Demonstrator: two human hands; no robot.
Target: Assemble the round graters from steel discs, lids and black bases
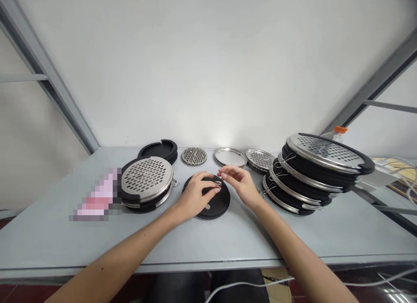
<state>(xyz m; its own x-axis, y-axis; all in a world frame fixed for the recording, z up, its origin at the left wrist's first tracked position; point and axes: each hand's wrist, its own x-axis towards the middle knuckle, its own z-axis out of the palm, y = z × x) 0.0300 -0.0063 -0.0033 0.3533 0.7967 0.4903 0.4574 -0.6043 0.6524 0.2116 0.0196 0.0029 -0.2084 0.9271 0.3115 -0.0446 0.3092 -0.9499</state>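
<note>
Black round disc (216, 205) lies flat on the grey table (228, 244), near centre; left hand (196, 195) covers the disc's far left part, thumb and forefinger closed on the small metal fitting (219, 183) at far right; right hand (243, 185) sits just right of it, fingertips nearly together, clamping cannot be told; perforated plates (146, 177) top the left stack (145, 205) and right stack (312, 181).

A round black disc (217, 206) lies flat on the grey tabletop (228, 242), partly covered; a small shiny metal fitting (219, 183) appears over its far part.
</note>
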